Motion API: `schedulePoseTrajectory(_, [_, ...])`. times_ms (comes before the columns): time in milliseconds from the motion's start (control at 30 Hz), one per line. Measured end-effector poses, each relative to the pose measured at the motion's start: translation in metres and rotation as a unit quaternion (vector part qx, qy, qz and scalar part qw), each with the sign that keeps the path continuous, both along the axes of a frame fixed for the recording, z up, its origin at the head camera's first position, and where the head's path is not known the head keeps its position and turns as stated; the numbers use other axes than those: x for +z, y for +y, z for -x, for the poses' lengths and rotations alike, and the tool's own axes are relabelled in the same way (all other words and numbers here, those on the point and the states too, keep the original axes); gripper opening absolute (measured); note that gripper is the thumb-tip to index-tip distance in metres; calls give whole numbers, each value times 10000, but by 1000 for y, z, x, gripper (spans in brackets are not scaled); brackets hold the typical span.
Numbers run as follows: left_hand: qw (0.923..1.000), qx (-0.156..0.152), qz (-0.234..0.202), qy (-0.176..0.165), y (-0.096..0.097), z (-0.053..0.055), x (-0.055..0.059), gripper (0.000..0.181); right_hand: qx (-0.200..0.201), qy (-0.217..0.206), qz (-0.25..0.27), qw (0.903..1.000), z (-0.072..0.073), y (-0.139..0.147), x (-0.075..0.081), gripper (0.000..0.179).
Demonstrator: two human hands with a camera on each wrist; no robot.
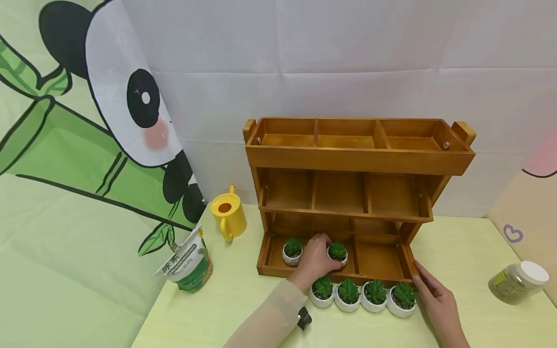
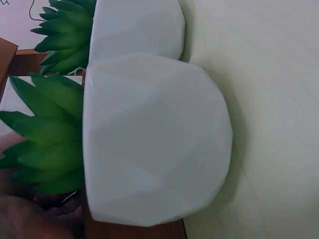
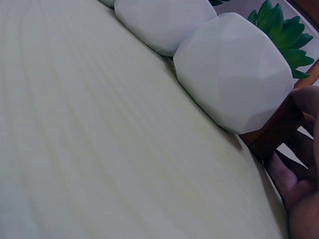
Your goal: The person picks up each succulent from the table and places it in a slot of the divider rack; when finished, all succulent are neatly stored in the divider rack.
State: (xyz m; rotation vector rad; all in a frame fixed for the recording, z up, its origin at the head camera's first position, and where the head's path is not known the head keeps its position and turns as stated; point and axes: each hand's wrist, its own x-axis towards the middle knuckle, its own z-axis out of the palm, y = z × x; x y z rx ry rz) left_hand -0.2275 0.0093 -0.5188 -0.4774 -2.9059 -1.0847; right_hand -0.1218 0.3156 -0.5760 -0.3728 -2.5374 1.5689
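We are setting potted plants into a wooden shelf (image 1: 361, 162), and the step in hand seems to be placing one in its bottom tray (image 1: 377, 258). Our left hand (image 1: 315, 257) is grasping a white-potted succulent (image 1: 337, 253), thumb in front, in the middle compartment just behind the tray's front edge; whether its base is resting on the wood, we cannot tell. Our right hand (image 1: 439, 299) is grasping nothing, its straightened fingers touching the tray's right end near the front corner, apparently steadying it. A second succulent (image 1: 292, 251) is sitting upright in the left compartment, and four more succulents (image 1: 348, 296) are standing in a row on the worktop (image 1: 465, 251), just beside the shelf's front edge. The next move is probably calling for keeping the pot level, loosening the left fingers without tipping it, and lifting clear of that row.
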Motion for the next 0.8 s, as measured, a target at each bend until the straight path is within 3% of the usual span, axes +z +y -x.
schedulePoseTrajectory(800, [9999, 23, -46, -126, 5, -2, 3, 49, 10, -30, -1, 10000, 0, 0, 0, 59])
